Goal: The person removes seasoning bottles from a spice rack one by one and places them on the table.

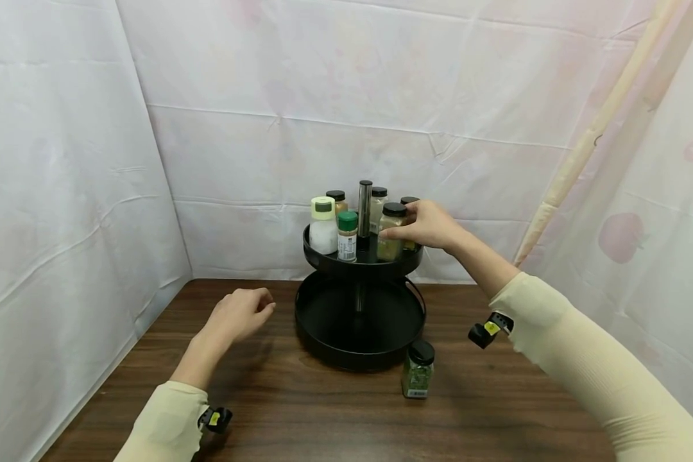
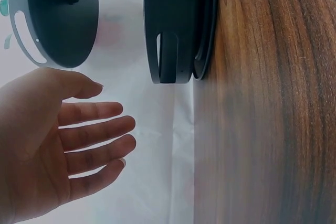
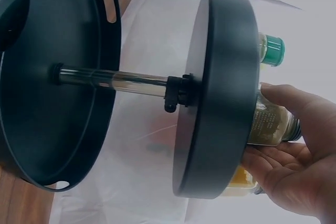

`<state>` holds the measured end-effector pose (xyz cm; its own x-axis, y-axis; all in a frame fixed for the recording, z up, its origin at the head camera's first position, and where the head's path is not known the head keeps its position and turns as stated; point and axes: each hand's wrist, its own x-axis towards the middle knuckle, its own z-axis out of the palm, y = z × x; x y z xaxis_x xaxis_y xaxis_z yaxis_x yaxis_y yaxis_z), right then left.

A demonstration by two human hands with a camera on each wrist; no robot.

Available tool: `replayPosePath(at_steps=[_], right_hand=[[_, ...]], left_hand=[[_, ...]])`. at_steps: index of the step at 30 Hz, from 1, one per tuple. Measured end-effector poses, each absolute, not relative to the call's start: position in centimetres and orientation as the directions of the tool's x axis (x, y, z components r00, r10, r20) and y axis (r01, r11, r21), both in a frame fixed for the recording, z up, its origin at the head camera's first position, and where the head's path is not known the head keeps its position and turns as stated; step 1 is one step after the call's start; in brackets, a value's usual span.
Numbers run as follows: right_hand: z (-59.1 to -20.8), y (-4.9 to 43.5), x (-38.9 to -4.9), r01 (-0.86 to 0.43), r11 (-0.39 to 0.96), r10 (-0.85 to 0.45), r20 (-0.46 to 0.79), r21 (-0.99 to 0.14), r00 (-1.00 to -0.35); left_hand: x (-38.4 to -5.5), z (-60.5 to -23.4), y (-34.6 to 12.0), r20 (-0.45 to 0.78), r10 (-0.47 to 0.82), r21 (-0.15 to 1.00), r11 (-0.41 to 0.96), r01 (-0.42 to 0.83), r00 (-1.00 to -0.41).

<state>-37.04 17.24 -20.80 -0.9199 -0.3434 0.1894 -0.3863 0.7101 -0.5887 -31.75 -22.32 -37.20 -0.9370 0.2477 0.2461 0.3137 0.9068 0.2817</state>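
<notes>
A black two-tier round rack stands on the wooden table. On its upper tier, my right hand grips a glass spice jar with a black lid, thumb on one side and fingers on the other. The right wrist view shows this jar standing at the tier's edge. Beside it are a green-capped shaker, a white bottle with a pale green top and other black-lidded jars, partly hidden. My left hand hovers left of the rack, fingers loosely bent and holding nothing.
A black-lidded jar of green flakes stands on the table by the rack's front right. A metal post rises through the upper tier. White curtains hang behind and at both sides.
</notes>
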Motion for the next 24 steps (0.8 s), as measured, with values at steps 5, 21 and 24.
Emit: replayPosePath(at_steps=[5, 21, 24], right_hand=[[-20.0, 17.2, -36.7, -0.375, 0.703, -0.333, 0.185, -0.604, -0.924], [-18.8, 17.2, -36.1, -0.372, 0.698, -0.328, 0.189, -0.611, -0.926], [-18.5, 17.3, -35.9, -0.383, 0.692, -0.330, 0.204, -0.612, -0.922]], left_hand=[[-31.8, -37.2, -22.4, 0.251, 0.246, 0.282, 0.907, 0.314, -0.936], [-31.6, -37.3, -22.8, 0.225, 0.235, 0.292, 0.910, 0.295, -0.946], [-31.6, -37.3, -22.8, 0.228, 0.237, 0.292, 0.908, 0.299, -0.944]])
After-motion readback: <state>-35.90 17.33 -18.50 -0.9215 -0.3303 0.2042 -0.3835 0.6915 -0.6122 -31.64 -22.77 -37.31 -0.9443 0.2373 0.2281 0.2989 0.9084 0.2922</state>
